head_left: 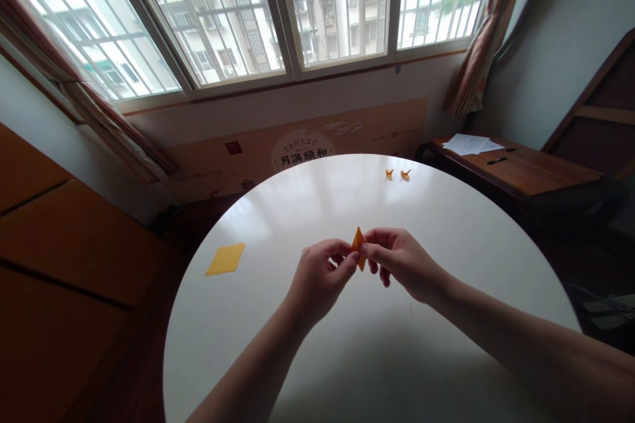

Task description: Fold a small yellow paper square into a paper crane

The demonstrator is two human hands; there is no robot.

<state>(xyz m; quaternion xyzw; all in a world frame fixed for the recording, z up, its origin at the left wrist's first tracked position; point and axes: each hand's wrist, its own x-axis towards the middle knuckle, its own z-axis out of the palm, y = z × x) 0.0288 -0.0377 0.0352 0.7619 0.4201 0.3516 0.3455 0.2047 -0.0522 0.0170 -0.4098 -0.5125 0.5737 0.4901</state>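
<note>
A small piece of folded orange origami paper (358,238), shaped like a narrow diamond, is held up over the white table between both hands. My left hand (320,275) pinches its left side between thumb and fingers. From the right, my right hand (399,258) pinches the same paper, thumb in front and the lower fingers curled beneath. Fingertips cover part of the middle folds. Toward the far edge of the table stand two small folded paper cranes (389,175), side by side. A stack of yellow square paper (225,259) lies flat to the left of my hands.
The round white table (278,211) spreads under my arms. Beyond it are a printed cardboard panel (397,122) and barred windows. At right stands a wooden bench (555,172) with white sheets (471,144) and a dark pen-like item on it. Wooden cabinets (44,264) line the left side.
</note>
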